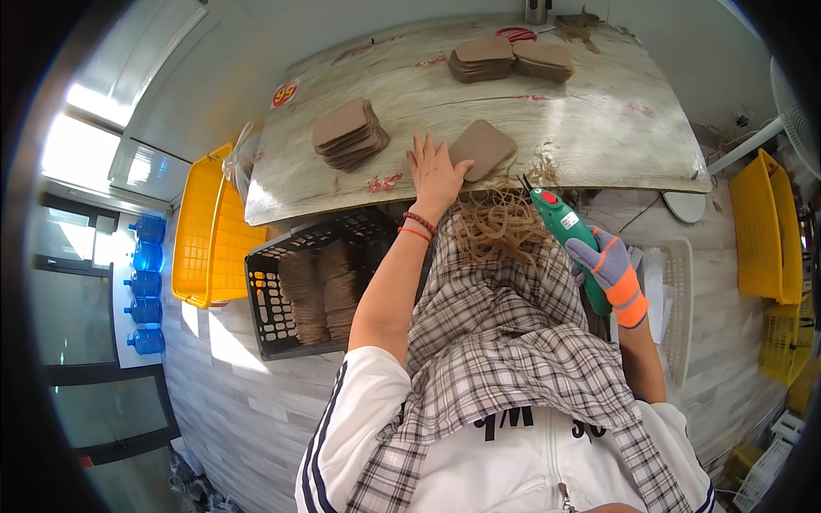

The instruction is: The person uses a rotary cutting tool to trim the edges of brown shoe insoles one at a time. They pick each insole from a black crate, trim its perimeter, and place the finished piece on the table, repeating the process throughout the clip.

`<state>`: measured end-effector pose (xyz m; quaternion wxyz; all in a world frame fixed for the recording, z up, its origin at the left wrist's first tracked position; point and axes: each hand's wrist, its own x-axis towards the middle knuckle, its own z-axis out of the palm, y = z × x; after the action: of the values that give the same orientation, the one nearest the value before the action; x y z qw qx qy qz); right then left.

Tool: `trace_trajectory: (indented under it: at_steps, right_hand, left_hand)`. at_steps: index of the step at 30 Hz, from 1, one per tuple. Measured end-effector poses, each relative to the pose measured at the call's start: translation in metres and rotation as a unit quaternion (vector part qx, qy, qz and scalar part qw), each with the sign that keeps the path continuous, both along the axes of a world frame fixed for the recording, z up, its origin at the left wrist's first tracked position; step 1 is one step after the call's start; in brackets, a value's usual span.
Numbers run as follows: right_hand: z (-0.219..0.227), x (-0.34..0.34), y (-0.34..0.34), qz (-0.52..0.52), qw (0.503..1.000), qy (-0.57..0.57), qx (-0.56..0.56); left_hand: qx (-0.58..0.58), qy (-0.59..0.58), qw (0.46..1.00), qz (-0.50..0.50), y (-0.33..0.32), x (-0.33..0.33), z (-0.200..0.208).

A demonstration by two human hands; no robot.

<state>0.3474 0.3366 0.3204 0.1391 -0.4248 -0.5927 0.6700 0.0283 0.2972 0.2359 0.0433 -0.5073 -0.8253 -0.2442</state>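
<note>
My left hand point(434, 171) lies flat on the pale wood-grain table point(581, 120), fingers spread, its fingertips touching a brown rounded leather-like piece point(483, 147) at the table's near edge. My right hand point(609, 272), in a grey and orange glove, grips a green handheld power tool point(566, 224) with a red button, its tip pointing up toward that piece. A tangle of thin brown shavings point(496, 224) hangs on my checked apron below the table edge.
A stack of brown pieces point(349, 134) sits left on the table, with two more stacks point(510, 60) and red scissors point(516, 34) at the far side. A black crate point(272, 299) holding brown pieces and a yellow crate point(201, 231) stand left; yellow crates point(765, 227) stand right.
</note>
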Motion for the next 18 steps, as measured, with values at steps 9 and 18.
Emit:
trace_trajectory:
  at_steps: [9, 18]
  right_hand:
    - [-0.003, 0.004, -0.004, -0.017, 1.000, 0.008, 0.012]
    - [0.012, -0.001, -0.006, -0.059, 0.997, 0.038, 0.028]
  left_hand:
    - [0.104, -0.081, 0.991, 0.001, 0.002, 0.019, 0.022]
    - [0.430, -0.738, 0.508, -0.111, 0.001, 0.069, 0.076]
